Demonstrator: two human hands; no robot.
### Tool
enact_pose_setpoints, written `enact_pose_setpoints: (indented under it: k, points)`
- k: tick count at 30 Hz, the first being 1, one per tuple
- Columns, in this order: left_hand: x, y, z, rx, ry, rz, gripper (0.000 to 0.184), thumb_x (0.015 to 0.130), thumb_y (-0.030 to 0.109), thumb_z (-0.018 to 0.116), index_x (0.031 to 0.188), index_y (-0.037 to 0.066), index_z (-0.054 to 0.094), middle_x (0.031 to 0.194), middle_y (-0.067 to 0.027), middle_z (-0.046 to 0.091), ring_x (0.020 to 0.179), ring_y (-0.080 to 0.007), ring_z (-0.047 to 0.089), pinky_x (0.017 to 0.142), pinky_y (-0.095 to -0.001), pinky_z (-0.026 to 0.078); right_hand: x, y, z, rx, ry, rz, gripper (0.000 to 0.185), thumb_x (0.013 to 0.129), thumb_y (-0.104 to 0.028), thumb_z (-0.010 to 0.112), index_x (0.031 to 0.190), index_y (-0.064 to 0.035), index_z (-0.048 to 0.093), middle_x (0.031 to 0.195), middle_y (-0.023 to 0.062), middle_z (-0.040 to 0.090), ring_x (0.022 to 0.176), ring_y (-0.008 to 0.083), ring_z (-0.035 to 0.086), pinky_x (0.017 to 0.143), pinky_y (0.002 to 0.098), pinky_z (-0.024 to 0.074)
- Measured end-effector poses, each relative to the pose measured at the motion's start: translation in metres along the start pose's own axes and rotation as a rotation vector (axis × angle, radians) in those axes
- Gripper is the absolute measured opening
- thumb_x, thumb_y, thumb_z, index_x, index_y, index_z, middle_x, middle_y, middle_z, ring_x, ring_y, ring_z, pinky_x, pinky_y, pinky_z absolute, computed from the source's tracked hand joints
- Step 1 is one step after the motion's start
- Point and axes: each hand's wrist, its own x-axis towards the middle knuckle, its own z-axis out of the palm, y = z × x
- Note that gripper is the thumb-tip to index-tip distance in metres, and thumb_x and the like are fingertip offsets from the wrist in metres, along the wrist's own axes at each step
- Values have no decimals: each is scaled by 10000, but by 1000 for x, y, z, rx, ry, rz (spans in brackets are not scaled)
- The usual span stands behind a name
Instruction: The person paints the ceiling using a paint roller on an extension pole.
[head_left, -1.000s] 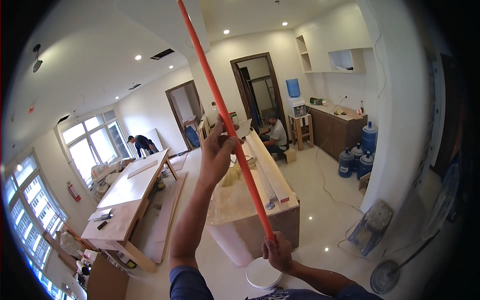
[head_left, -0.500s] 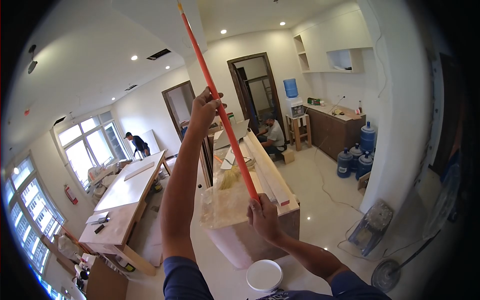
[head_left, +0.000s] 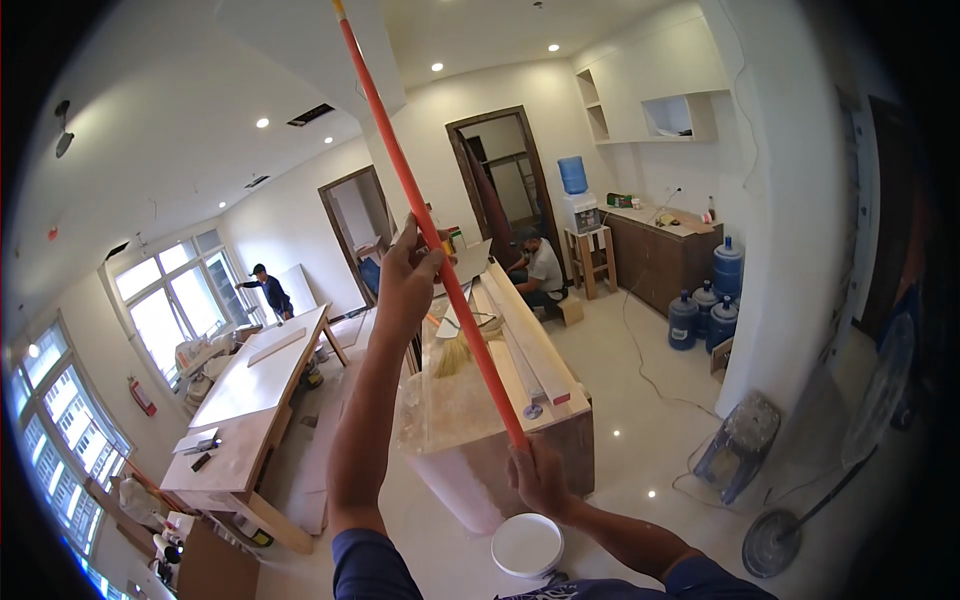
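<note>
A long red-orange pole (head_left: 477,345) slants up and leftward in front of me, its yellow upper tip at the top edge of the view. My left hand (head_left: 410,272) is closed around the pole's middle with the arm raised. Lower down, my right hand (head_left: 540,475) wraps around the pole's bottom end. Whatever the upper end carries is out of view. Beyond the pole stands a dusty box-like counter (head_left: 430,410), with long boards (head_left: 530,345) and a straw-coloured bristle bundle (head_left: 452,358) on top.
A white round bucket or lid (head_left: 527,546) sits on the floor before me. To the left is a long worktable (head_left: 235,385). One person (head_left: 268,292) stands by the windows; another (head_left: 538,268) sits behind the counter. Water jugs (head_left: 684,320) and a fan stand (head_left: 772,543) are on the right.
My left hand and the pole sit lower in view, and my right hand has shifted slightly down and right. The person near the windows is more upright with an arm out.
</note>
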Motion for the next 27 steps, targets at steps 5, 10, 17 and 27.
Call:
enact_pose_setpoints:
  k: [5, 10, 17, 27]
  points:
    - [-41, 19, 13, 33, 30, 41, 689, 961, 58, 555, 1590, -27, 288, 1247, -167, 646, 948, -191, 683, 788, -312, 567, -39, -15, -13, 33, 3, -85, 204, 1075, -203, 528, 991, -17, 533, 657, 38, 591, 521, 103, 582, 485, 278, 476]
    - [-64, 28, 26, 43, 54, 29, 681, 962, 70, 551, 1586, -31, 299, 1232, -156, 645, 948, -194, 682, 777, -307, 562, -66, -10, -21, 83, -4, -5, 223, 1072, -234, 553, 1037, -14, 552, 692, 41, 615, 540, 100, 607, 496, 270, 501]
    - [-73, 27, 19, -75, 47, 67, 619, 979, 1, 534, 1569, -21, 347, 1211, -112, 664, 952, -176, 671, 815, -303, 579, -75, -12, -22, 59, -14, -27, 222, 1072, -235, 557, 1062, -14, 555, 687, 41, 617, 531, 96, 606, 489, 269, 500]
    - [-41, 8, -18, -22, 32, 83, 656, 941, 32, 550, 1563, -35, 352, 1204, -151, 662, 957, -196, 683, 818, -322, 580, -44, 1, 20, 66, 5, 2, 206, 1077, -220, 544, 1038, -18, 558, 681, 43, 609, 533, 105, 605, 494, 280, 493]
